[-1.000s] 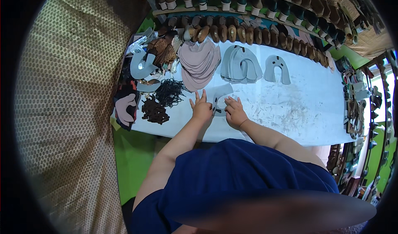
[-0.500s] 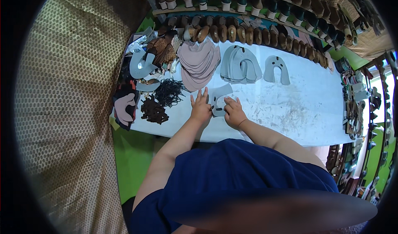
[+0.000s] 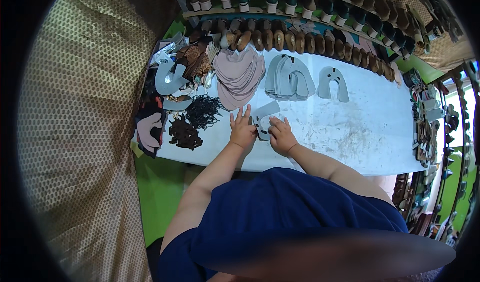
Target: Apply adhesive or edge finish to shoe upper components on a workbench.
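Note:
A grey U-shaped shoe upper piece [image 3: 267, 113] with small dark marks along its curve lies on the white table between my hands, near the front edge. My left hand [image 3: 243, 132] rests at its left side, fingers stretched out and spread, thumb against the curved edge. My right hand [image 3: 282, 136] is at the right side, its fingers bent and pressed together on the piece; the fingertips partly cover it. Beyond my hands are a stack of matching grey upper pieces [image 3: 278, 84] and a single grey upper [image 3: 333, 77] with dark marks.
Left of my hands are a fanned pile of pinkish pieces [image 3: 235, 84], tangled black strips [image 3: 204, 111] and a heap of dark brown bits [image 3: 185, 134]. Wooden shoe lasts [image 3: 300, 43] line the table's back. Shelves of shoes [image 3: 327, 9] rise behind; a patterned curtain [image 3: 85, 132] hangs left.
The grey upper piece has turned and shifted slightly between my hands, so more dark marks show near my left thumb. My hands have barely moved.

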Demonstrator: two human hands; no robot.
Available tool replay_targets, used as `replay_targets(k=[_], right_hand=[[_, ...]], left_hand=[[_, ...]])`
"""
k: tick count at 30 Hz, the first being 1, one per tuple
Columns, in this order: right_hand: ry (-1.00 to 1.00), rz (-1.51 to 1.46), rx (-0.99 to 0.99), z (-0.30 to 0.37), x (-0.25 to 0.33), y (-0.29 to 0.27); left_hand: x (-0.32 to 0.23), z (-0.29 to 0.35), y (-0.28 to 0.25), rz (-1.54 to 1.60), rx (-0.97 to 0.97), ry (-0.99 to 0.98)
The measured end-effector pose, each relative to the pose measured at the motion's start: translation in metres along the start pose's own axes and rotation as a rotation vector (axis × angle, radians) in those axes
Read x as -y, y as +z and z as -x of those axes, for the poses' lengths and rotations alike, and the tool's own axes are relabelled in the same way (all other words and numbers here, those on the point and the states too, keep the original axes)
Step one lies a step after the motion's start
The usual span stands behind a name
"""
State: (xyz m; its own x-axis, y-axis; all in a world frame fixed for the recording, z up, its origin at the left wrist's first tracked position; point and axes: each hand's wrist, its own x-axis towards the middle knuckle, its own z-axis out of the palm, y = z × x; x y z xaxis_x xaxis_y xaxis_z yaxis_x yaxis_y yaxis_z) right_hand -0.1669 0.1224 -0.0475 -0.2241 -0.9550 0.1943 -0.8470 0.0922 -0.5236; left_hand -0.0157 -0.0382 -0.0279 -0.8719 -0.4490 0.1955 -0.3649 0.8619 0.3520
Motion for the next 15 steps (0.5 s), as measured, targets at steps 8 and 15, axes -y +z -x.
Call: replay_targets(k=[8, 15], right_hand=[[-0.053, 0.044, 0.064, -0.004, 0.01, -0.011], [0.002, 0.067, 0.179, -0.005, 0.012, -0.017]], left_hand=[[0.009, 0.005, 0.005, 0.109, -0.003, -0.133], [-0.006, 0.004, 0.0, 0.188, 0.112, -0.227]])
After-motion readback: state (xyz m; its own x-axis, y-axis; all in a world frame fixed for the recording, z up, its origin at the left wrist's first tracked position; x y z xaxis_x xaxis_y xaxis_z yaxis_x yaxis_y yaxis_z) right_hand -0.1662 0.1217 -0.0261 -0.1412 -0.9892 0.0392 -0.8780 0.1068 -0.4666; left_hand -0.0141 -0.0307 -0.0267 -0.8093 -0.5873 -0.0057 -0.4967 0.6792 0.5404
